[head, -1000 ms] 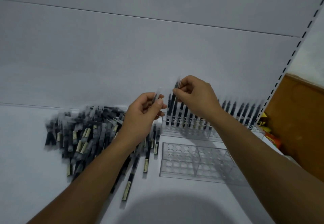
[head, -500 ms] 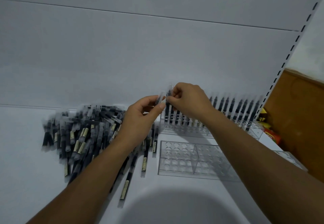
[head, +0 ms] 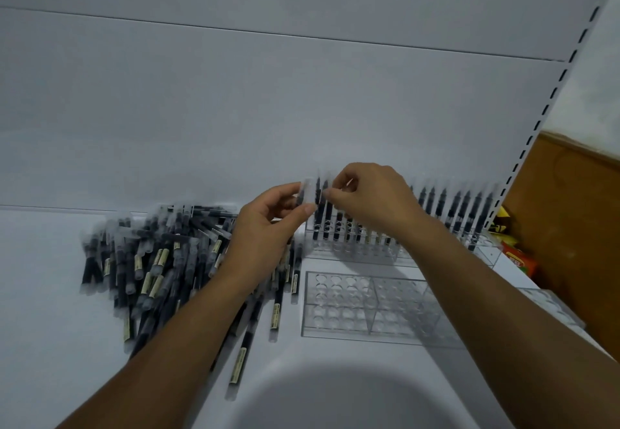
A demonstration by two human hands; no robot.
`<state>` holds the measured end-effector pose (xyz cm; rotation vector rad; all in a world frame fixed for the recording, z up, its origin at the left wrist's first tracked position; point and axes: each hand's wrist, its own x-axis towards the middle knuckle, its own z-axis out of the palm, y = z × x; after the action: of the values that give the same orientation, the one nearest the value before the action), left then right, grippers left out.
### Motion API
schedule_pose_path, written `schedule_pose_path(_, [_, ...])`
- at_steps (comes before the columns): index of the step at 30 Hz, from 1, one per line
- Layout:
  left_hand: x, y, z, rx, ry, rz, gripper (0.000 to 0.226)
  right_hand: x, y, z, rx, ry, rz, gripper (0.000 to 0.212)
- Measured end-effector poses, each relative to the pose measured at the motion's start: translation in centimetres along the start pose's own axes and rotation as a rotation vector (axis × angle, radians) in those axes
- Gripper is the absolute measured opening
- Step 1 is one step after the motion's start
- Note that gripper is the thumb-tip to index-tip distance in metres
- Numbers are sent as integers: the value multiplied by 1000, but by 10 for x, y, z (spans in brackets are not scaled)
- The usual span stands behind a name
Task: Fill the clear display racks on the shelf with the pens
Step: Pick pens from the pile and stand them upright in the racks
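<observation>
Both hands pinch pens above the rear rack [head: 352,247]: left hand [head: 268,227] holds one [head: 307,194], right hand [head: 372,200] another [head: 327,207]. Lower each upright into an empty hole.

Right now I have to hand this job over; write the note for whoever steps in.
Left hand: pinching one pen upright.
Right hand: fingers on the pens at the left end of the back rack.
Back rack holds a row of upright pens; how full it is cannot be told.
Front rack is empty.
Loose pen pile lies left of the racks.
Left: seat the held pen, then fill the front rack from the pile.
</observation>
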<state>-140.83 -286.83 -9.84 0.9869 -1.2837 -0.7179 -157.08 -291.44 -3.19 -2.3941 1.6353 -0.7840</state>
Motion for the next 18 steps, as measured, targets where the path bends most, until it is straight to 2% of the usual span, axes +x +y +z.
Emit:
schedule_pose_path(2, [1, -1, -1, 14, 7, 9, 39, -8, 1, -5, 136, 33, -17, 24])
schedule_pose_path(4, [1, -2, 0, 22, -7, 22, 45, -17, -3, -6, 420, -46, -26, 23])
schedule_pose_path(6, [0, -2, 1, 15, -22, 31, 49, -21, -7, -2, 562, -127, -40, 22])
schedule_pose_path(8, [0, -3, 2, 15, -25, 30, 54, -20, -8, 2, 553, -112, -74, 18])
schedule_pose_path(14, [-3, -4, 2, 151, -68, 60, 45, -21, -6, 8, 571, -83, -78, 12])
schedule_pose_path(16, [-3, -6, 2, 273, -59, 65, 45, -18, -3, 2, 600, -21, -72, 8])
schedule_pose_path(18, [-4, -8, -1, 465, -50, 66, 42, -12, 1, -8, 630, 111, -48, 6])
